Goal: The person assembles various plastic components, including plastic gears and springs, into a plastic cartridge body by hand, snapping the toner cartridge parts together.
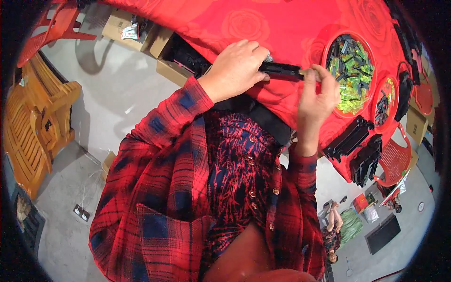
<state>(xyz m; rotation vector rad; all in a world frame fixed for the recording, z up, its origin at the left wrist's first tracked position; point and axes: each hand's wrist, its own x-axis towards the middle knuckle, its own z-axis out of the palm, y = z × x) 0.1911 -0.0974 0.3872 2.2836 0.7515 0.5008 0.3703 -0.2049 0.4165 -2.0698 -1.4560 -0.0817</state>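
Observation:
Between my two hands, over the near edge of the red cloth, is a long narrow black plastic part (284,71). My left hand (236,70) is closed around its left end. The thumb and fingers of my right hand (320,94) pinch together at its right end, where a small yellowish bit shows between the fingertips. Whether that bit is a separate piece or belongs to the black part I cannot tell. Just right of my right hand stands a red basin (374,77) heaped with small black and clear yellow-green plastic pieces.
A smaller red basin (395,94) with similar pieces sits beyond it. Stacks of long black parts (348,138) lie at the table's right edge. An open cardboard box (171,70) with black items stands left. Red plastic chairs (394,157), a wooden seat (35,122) and another person (332,239) surround the table.

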